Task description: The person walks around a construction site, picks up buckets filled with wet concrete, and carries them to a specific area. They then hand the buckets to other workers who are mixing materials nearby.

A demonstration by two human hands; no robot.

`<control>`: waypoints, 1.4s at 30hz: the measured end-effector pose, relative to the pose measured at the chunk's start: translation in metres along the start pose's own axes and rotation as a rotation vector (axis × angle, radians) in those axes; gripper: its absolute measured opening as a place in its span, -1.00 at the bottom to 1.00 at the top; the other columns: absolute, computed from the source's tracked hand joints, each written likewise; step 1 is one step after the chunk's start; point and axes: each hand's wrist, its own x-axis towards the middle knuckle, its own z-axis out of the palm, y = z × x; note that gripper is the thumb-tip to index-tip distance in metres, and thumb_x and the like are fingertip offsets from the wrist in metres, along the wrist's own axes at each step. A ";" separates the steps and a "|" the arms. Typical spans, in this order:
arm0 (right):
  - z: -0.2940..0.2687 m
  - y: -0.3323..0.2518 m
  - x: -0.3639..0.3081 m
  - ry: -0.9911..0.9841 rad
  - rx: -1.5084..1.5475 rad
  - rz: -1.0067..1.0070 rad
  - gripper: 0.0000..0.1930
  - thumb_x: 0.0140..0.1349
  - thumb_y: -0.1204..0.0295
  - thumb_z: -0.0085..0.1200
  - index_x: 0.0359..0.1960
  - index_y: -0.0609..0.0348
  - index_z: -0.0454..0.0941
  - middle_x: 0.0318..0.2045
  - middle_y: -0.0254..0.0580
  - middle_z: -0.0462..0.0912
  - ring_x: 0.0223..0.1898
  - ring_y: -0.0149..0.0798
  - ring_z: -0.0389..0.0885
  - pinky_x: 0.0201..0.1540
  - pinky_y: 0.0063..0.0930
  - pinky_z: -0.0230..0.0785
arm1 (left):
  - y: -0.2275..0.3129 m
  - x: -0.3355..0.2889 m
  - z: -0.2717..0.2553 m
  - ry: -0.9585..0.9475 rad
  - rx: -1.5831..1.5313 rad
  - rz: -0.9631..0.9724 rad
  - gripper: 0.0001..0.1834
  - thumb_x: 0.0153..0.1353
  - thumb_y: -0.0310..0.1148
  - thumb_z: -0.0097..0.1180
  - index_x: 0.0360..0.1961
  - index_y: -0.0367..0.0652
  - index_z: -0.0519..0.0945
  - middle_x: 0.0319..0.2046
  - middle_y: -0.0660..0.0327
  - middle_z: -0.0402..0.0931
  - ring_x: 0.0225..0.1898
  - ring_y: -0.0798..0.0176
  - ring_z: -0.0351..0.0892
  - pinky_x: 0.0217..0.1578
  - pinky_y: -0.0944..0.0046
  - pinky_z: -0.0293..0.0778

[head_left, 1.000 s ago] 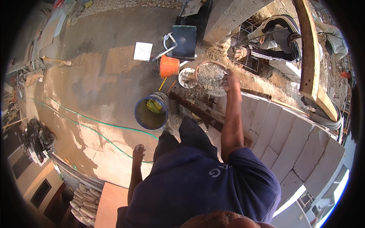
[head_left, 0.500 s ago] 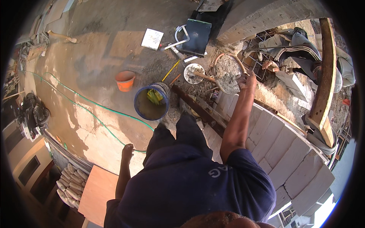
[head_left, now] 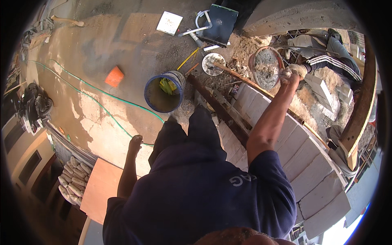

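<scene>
My right arm is stretched out over the block wall (head_left: 281, 141). At its end, my right hand (head_left: 289, 76) is closed on the rim of a round, brown-rimmed mortar pan (head_left: 266, 67), coated inside with grey mortar. A co-worker's pale, dusty or gloved hand (head_left: 301, 70), below a striped dark sleeve (head_left: 335, 64), meets my right hand at that rim. My left hand (head_left: 136, 141) hangs low at my side near a green hose (head_left: 118, 136); nothing shows in it, and its fingers are too dark to make out.
A blue-rimmed bucket (head_left: 148, 93) holds murky water and something yellow-green. Beyond it stands a white bucket (head_left: 209, 61) with mortar. An orange bucket (head_left: 114, 76) lies tilted on the floor. A rusty beam (head_left: 218, 112) and an upright timber (head_left: 361, 110) flank the wall.
My right hand and the mortar pan have moved right, to the co-worker, whose hand now meets mine. The orange bucket, upright before, has tipped and shifted left. My left hand still hangs down.
</scene>
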 end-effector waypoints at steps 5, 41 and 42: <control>0.072 0.035 -0.082 0.252 -0.350 -0.347 -0.42 0.25 0.53 -0.06 0.32 0.02 0.10 0.22 -0.01 0.27 0.17 0.05 0.35 0.07 0.08 0.39 | 0.017 0.000 0.038 0.033 -0.076 0.142 -0.50 0.29 -0.07 0.02 0.07 -0.25 0.48 -0.21 0.13 0.58 -0.16 0.28 0.57 -0.27 0.28 0.46; -0.178 0.742 -0.406 -0.056 -1.873 0.719 -0.63 0.35 0.21 -0.01 0.05 0.19 0.37 -0.31 -0.06 0.62 -0.44 -0.31 0.61 -0.43 -0.47 0.46 | -0.342 0.722 -0.464 0.680 0.047 -0.030 -0.20 0.08 0.04 0.18 0.12 -0.47 0.36 -0.05 -0.33 0.49 0.03 -0.28 0.50 -0.02 -0.01 0.45; -0.184 0.746 -0.403 -0.059 -1.848 0.754 -0.63 0.35 0.20 -0.01 0.04 0.19 0.37 -0.31 -0.08 0.63 -0.44 -0.32 0.61 -0.44 -0.47 0.46 | -0.366 0.737 -0.466 0.605 0.009 -0.094 -0.19 0.06 0.05 0.19 0.10 -0.50 0.37 -0.04 -0.34 0.48 0.05 -0.26 0.49 0.00 0.02 0.44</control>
